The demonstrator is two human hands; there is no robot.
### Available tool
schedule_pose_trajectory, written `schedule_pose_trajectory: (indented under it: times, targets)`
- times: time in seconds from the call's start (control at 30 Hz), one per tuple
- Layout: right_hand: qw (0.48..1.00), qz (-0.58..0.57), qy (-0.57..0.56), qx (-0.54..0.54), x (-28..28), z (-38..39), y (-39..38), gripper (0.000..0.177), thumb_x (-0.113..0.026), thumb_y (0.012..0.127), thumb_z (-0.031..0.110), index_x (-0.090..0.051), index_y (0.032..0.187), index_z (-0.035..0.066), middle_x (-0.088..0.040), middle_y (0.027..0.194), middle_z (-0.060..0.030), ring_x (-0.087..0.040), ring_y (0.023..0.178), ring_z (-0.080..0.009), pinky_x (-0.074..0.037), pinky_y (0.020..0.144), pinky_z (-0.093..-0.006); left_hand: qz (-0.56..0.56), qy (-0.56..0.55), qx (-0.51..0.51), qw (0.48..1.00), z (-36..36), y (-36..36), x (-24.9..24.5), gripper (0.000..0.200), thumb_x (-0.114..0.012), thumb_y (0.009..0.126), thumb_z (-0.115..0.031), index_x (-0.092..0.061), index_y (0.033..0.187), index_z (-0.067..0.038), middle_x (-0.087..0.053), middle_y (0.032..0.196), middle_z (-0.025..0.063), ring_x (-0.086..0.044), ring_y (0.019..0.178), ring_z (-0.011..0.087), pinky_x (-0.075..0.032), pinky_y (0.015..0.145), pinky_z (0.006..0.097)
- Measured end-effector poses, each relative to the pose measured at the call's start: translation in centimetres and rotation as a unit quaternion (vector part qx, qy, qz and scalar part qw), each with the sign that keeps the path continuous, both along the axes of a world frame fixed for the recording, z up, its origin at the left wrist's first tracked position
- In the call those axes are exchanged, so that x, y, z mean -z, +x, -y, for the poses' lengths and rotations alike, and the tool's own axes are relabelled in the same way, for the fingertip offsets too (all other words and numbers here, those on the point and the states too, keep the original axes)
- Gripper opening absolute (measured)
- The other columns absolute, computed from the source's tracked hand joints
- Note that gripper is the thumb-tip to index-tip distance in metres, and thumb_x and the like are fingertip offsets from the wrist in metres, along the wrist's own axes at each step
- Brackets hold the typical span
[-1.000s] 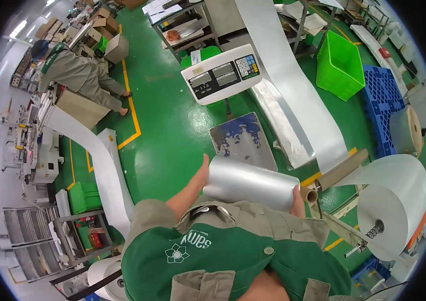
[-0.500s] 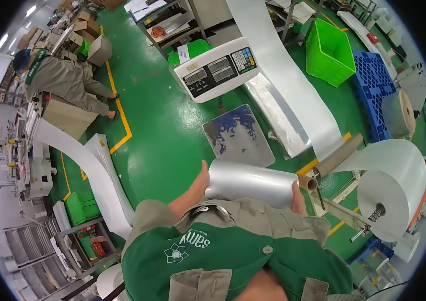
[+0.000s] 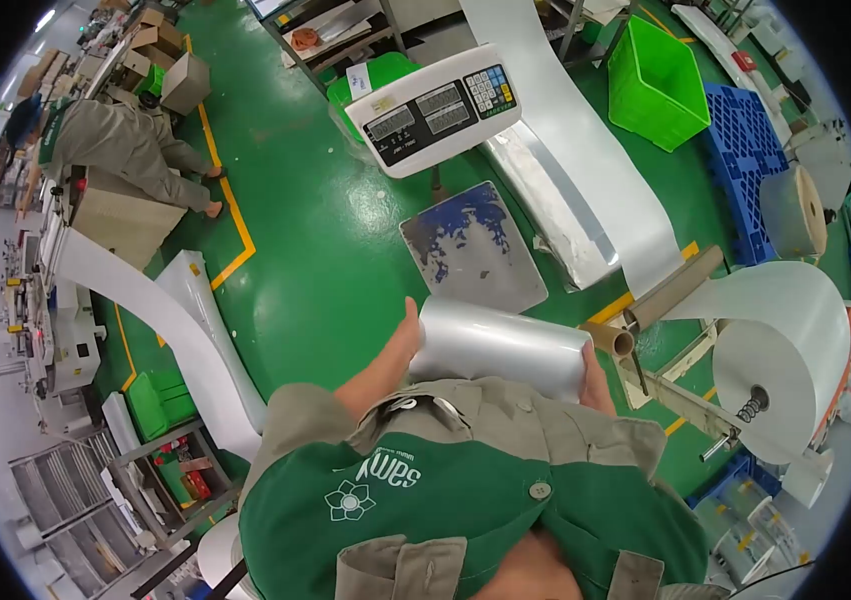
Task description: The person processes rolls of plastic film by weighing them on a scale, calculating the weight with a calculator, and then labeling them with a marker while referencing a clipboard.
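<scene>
I hold a shiny silver film roll crosswise in front of my waist, one hand at each end. My left hand grips its left end, thumb pointing up. At the other end, my right hand is closed around the edge, its fingers partly hidden. Just beyond the roll lies the worn platform of a floor scale, its blue paint flaking. The scale's white display head stands above the platform. Near my right hand is the open end of a brown cardboard tube.
A large film roll sits on a stand at right, its web running away from me. A long wrapped package lies beside the scale. Further right are a green crate and blue pallet. A person bends over at left.
My view has shifted slightly, so the scale and surroundings sit higher in the picture. The roll stays between both hands.
</scene>
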State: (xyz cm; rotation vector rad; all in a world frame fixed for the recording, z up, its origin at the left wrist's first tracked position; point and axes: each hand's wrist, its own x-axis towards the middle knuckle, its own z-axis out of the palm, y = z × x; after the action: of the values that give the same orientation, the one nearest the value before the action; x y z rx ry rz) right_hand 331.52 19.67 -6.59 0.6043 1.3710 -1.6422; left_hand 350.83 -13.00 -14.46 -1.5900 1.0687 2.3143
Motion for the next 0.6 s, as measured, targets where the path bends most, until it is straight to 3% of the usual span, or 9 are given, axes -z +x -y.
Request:
schedule_pose_trajectory:
  times: [0.07,0.1,0.2,0.27,0.33,0.4,0.43,0.6]
  targets:
    - [0.999,0.032,0.016,-0.006,1.6,-0.5,-0.5,0.053,-0.047,0.093,0.043,-0.047,0.127,0.002,-0.055,0.123,-0.0104,-0.054,0.109,-0.0239,-0.042,0.095,-0.0377,0.013,-0.062,0.03,0.998,0.2,-0.3,1.7,0.085,-0.016,0.089,-0.068,-0.046,0.128,0.001,-0.054,0.122,0.0171,-0.051,0.114,0.0284,-0.042,0.095,0.0419]
    - [0.999,0.036,0.021,-0.006,0.2,0.2,-0.6,0.054,-0.048,0.092,0.044,-0.047,0.127,0.003,-0.054,0.124,-0.01,-0.054,0.109,-0.0252,-0.042,0.095,-0.0392,0.016,-0.078,0.041,0.996,0.2,-1.0,-0.2,0.085,-0.016,0.089,-0.068,-0.046,0.128,0.001,-0.054,0.122,0.017,-0.051,0.114,0.0284,-0.042,0.095,0.0419]
    - [1.0,0.013,-0.028,0.006,3.6,-0.7,-1.4,0.055,-0.049,0.092,0.044,-0.047,0.128,0.003,-0.054,0.124,-0.0096,-0.053,0.111,-0.0253,-0.04,0.097,-0.0397,0.013,0.023,0.04,0.999,0.6,-4.6,-8.3,0.083,-0.019,0.088,-0.069,-0.047,0.128,-0.002,-0.057,0.119,0.0149,-0.053,0.112,0.027,-0.042,0.094,0.0404]
    - [0.997,0.027,-0.059,0.028,8.4,-2.4,-2.3,0.052,-0.05,0.092,0.043,-0.048,0.127,0.004,-0.054,0.125,-0.0087,-0.052,0.113,-0.0245,-0.039,0.098,-0.0401,-0.018,0.045,0.085,0.995,1.8,-5.8,-5.7,0.081,-0.02,0.088,-0.069,-0.049,0.128,-0.005,-0.06,0.116,0.013,-0.056,0.109,0.0259,-0.044,0.092,0.0392]
    - [0.997,0.054,-0.006,0.046,6.5,-1.5,-2.6,0.05,-0.049,0.092,0.043,-0.05,0.125,0.005,-0.055,0.124,-0.008,-0.051,0.114,-0.0239,-0.038,0.099,-0.0408,0.013,0.039,0.128,0.991,1.3,-8.0,-10.3,0.084,-0.021,0.086,-0.072,-0.046,0.131,-0.006,-0.054,0.125,0.0149,-0.05,0.117,0.027,-0.038,0.098,0.0409]
    - [0.998,0.051,-0.011,0.044,7.7,-1.9,-3.0,0.049,-0.049,0.092,0.043,-0.051,0.122,0.005,-0.056,0.122,-0.0078,-0.052,0.112,-0.0246,-0.04,0.097,-0.042,-0.002,0.019,0.157,0.987,2.4,-8.5,-4.2,0.09,-0.024,0.083,-0.076,-0.038,0.137,-0.006,-0.039,0.14,0.0168,-0.032,0.132,0.0303,-0.023,0.107,0.0444]
    - [0.997,0.064,0.001,0.052,7.5,-1.9,-3.0,0.049,-0.048,0.092,0.044,-0.051,0.122,0.005,-0.056,0.122,-0.0079,-0.053,0.111,-0.0247,-0.041,0.097,-0.0423,0.003,0.013,0.163,0.986,2.7,-8.9,-3.4,0.091,-0.025,0.082,-0.077,-0.036,0.138,-0.006,-0.033,0.143,0.017,-0.026,0.134,0.0311,-0.019,0.108,0.045]
    - [0.992,0.107,-0.012,0.071,5.9,-1.2,-2.8,0.048,-0.049,0.091,0.044,-0.054,0.119,0.006,-0.06,0.116,-0.0088,-0.056,0.107,-0.0239,-0.041,0.096,-0.0416,0.005,0.007,0.194,0.981,2.5,-10.1,-4.2,0.096,-0.03,0.079,-0.078,-0.028,0.142,-0.005,-0.018,0.149,0.0182,-0.007,0.14,0.0338,-0.007,0.11,0.0474]
